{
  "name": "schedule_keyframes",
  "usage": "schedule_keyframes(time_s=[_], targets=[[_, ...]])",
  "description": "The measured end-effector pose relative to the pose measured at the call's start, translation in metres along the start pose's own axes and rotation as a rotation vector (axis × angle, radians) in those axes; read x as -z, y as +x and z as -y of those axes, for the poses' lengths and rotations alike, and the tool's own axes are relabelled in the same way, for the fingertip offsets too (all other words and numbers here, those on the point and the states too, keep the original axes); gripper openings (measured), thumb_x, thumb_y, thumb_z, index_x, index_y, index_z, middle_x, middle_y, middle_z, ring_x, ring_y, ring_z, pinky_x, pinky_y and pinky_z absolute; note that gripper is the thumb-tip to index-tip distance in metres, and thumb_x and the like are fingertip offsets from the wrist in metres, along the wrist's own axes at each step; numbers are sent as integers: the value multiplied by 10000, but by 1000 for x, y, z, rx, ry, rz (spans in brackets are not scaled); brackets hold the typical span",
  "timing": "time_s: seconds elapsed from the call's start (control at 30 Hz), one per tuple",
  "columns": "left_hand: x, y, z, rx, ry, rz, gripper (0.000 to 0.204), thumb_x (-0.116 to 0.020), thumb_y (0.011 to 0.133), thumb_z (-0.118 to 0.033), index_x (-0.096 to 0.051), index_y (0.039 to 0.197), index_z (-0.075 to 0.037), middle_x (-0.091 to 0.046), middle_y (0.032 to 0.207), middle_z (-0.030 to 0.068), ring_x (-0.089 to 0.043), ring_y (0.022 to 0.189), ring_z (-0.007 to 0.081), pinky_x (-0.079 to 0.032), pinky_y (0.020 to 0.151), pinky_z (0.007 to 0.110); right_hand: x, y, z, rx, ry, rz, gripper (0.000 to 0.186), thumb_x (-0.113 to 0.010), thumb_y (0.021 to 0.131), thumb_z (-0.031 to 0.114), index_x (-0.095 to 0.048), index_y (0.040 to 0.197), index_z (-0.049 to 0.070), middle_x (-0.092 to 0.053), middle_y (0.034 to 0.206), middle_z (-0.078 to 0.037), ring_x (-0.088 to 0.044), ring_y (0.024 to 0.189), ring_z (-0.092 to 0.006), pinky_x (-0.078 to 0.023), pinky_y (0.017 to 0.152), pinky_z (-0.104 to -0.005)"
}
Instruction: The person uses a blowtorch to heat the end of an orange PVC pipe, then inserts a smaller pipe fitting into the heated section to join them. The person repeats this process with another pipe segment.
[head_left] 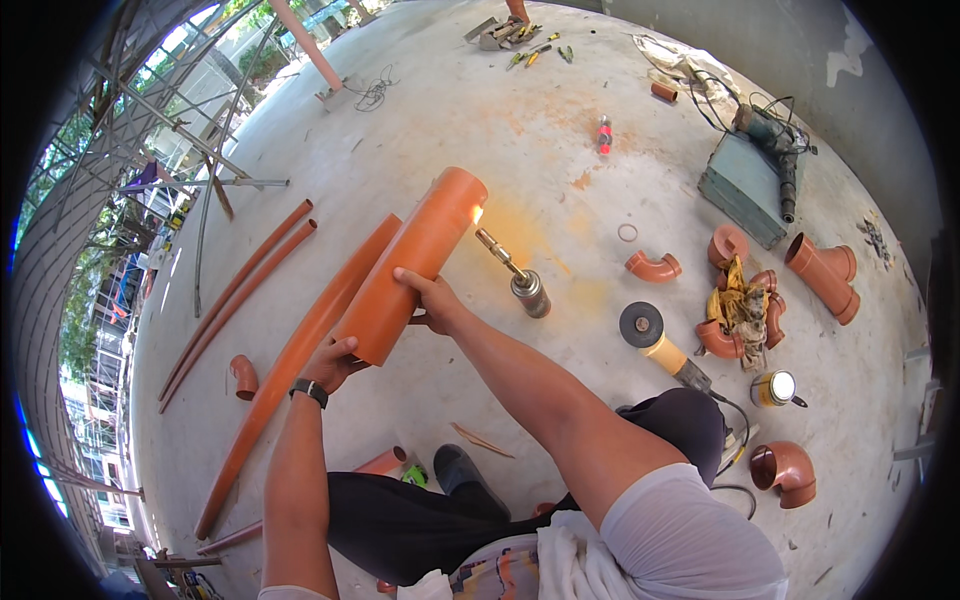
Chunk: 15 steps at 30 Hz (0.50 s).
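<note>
A short, wide orange plastic pipe point(418, 262) is held up at a tilt, its far end raised toward the right. My left hand point(334, 366), with a dark wristwatch on that arm, is closed on the near end. My right hand point(432, 303) grips the pipe's right side about halfway along, part of its fingers hidden beneath. A gas torch point(529, 292) stands on the floor to the right of the pipe. From its nozzle a bright flame reaches the pipe's wall near the far end.
A long orange pipe point(300, 355) lies left of my hands, with thinner pipes farther left. On the right are an angle grinder point(660, 342), pipe elbows, a yellow rag point(738, 305), an open can point(773, 388) and a Y-shaped fitting point(825, 272). A grey-green case point(745, 190) carries a power tool.
</note>
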<state>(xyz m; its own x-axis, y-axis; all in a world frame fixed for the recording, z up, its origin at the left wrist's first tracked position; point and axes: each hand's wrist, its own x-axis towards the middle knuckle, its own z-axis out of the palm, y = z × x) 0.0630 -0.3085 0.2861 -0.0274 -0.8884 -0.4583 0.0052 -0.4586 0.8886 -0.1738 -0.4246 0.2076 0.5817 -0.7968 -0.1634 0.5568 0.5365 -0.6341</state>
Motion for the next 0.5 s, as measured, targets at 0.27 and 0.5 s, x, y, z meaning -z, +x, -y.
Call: schedule_keyframes(time_s=[0.27, 0.5], targets=[[-12, 5, 0, -194, 516, -233, 1267, -1052, 606, -390, -374, 1607, -14, -564, 1513, 172, -570, 1393, 307, -468, 1183, 460, 5, 1, -3, 6, -18, -39, 944, -838, 869, 562, -428, 1543, 43, -579, 1459, -226, -612, 1314, -414, -529, 1048, -676], [-10, 8, 10, -379, 1038, -365, 1355, -1061, 550, -475, -355, 1617, -26, -465, 1572, 218, -498, 1455, 359, -455, 1193, 485, 1, -1, 3, 2, -24, -34, 979, -830, 879, 572, -377, 1593, 79, -523, 1540, -196, -566, 1389, -401, -487, 1109, -682]])
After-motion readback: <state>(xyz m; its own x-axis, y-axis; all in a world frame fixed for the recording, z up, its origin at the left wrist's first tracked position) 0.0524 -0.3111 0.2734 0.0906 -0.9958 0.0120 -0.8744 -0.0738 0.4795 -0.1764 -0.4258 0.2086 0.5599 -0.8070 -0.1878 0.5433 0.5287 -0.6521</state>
